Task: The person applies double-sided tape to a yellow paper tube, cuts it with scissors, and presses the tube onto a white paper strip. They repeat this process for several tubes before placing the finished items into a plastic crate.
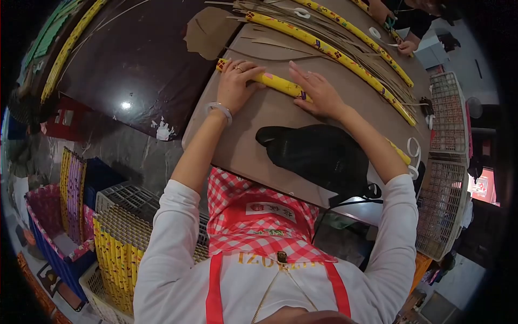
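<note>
A yellow patterned tube (pixel 281 85) lies across the table under both my hands. My left hand (pixel 236 85) is closed over its left end, with the fingers over the top and the thumb on the near side. My right hand (pixel 322 96) rests on its right end, fingers stretched out and thumb apart; the palm hides that end. Whether the tube is solid or a bundle inside cannot be seen. Close in front of my right forearm lies a black bag-like item (pixel 318 154) with a strap.
Longer yellow patterned tubes (pixel 337 55) lie beyond my hands among thin brown strips (pixel 302 27). A co-worker's hand (pixel 407 47) is at the far right, near white tape (pixel 380 39). Wire baskets (pixel 449 113) stand at right; a crate of yellow tubes (pixel 116 259) stands lower left.
</note>
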The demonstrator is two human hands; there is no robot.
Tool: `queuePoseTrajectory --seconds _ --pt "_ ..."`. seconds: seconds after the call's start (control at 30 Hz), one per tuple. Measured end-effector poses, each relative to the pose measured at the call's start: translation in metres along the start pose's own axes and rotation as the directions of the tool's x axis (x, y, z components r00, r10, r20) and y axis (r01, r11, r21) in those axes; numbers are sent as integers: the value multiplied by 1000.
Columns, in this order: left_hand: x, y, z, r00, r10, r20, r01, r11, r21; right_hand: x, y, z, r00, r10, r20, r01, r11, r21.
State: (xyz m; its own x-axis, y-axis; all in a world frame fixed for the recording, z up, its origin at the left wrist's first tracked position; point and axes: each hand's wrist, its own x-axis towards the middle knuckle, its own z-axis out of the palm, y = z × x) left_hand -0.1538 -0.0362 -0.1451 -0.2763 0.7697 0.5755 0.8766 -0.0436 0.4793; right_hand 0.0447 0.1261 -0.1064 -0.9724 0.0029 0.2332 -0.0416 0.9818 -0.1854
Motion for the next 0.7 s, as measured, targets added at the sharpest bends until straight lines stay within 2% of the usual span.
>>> queuePoseTrajectory --seconds 0.1,0.2,0.3,0.37,0.4,0.47,0.53,0.6,0.7 --pt "1 0 -1 1000 -12 24 12 1000 -10 -2 5 5 997 -81 4 81 993 -90" --pt "-2 9 -5 999 -14 37 13 1000 21 -1 5 6 998 -62 -13 61 998 -22" --pt "-1 20 7 996 -80 -46 81 996 38 -1 -2 2 998 -68 12 68 998 10" --pt "3 35 21 956 -155 -251 187 976 108 0 -3 0 998 -58 6 58 998 34" --pt "5 39 26 955 -157 -250 189 976 109 0 -3 0 999 -46 -3 46 997 58" --pt "8 44 36 973 -196 -125 209 973 100 -2 -2 4 999 -37 9 36 999 35" --pt "13 46 37 964 -244 -101 252 965 76 -1 1 5 1000 -24 17 24 1000 4" --pt "15 45 35 926 -376 38 377 926 -6 -4 2 8 1000 -18 9 17 998 53" --pt "20 44 31 899 -420 128 428 903 -45 -6 2 9 999 23 46 -27 996 86"
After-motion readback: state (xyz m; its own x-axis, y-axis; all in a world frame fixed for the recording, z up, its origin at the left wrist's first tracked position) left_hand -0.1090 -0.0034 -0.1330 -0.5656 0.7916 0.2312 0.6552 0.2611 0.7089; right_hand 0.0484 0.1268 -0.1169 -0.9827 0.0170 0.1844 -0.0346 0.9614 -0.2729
